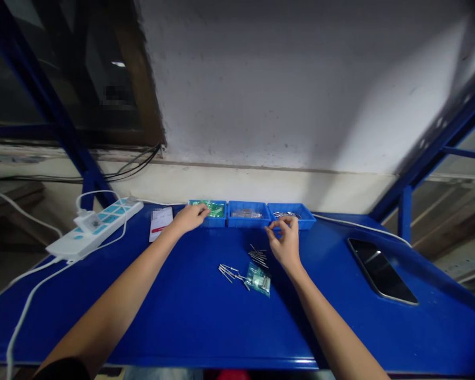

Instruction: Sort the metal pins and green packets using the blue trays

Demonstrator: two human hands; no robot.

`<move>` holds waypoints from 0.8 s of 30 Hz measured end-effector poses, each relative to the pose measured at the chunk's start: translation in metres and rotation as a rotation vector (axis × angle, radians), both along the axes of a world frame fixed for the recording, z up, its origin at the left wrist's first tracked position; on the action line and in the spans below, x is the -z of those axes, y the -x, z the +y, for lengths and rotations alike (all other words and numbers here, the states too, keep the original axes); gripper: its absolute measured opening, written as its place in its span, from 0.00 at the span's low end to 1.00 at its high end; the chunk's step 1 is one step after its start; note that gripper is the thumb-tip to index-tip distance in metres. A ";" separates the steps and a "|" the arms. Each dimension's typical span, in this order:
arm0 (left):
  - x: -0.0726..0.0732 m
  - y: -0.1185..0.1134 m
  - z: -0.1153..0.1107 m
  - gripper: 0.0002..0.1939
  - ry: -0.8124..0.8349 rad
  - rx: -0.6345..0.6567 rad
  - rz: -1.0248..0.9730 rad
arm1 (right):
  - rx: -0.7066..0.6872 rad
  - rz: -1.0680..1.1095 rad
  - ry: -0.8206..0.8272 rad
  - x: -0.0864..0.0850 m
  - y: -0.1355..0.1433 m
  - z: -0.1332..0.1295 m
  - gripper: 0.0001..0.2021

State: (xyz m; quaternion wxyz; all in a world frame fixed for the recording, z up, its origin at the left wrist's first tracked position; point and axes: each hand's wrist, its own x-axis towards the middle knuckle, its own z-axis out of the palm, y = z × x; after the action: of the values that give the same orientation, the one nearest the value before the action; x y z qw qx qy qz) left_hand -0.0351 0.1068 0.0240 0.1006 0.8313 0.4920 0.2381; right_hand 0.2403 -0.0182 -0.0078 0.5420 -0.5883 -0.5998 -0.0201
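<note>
My left hand (193, 217) reaches over the left blue bin (217, 224), which holds green plastic bags (216, 210). Its fingers are bent together and pinch at the bags. Beside the front of the right blue bin (306, 224), with small metal pieces in it, is my right hand (285, 241). Thumb and forefinger there are curled together; anything between them is too small to make out. On the table below lie thin metal rivets (258, 256), more rivets (230, 273), and a greenish clear bag (258, 279) with metal pieces inside.
A middle blue bin (248, 221) holds clear packets. At left are a white power strip (103, 221) with cables and a paper pad (161, 217) with a red pen (158, 229). A black phone (382, 270) lies right. Wall and blue frame posts stand behind.
</note>
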 end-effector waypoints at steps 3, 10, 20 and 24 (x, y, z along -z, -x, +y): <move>0.005 -0.003 -0.013 0.15 -0.072 -0.024 0.053 | -0.080 -0.064 0.129 0.001 -0.009 0.003 0.03; 0.031 -0.004 -0.037 0.20 -0.306 -0.108 0.089 | -0.252 -0.254 0.421 0.006 -0.007 0.000 0.18; 0.018 -0.040 -0.097 0.21 -0.327 0.010 -0.186 | -0.293 -0.407 0.402 0.014 0.023 -0.004 0.07; 0.026 -0.067 -0.116 0.13 -0.146 0.220 -0.154 | -0.343 -0.344 0.366 0.008 0.029 -0.006 0.08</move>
State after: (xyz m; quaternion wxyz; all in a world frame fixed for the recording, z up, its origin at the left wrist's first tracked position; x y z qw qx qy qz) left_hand 0.0315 -0.0095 -0.0017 0.1028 0.8646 0.3703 0.3238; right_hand 0.2115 -0.0246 -0.0155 0.3129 -0.5543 -0.7670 0.0807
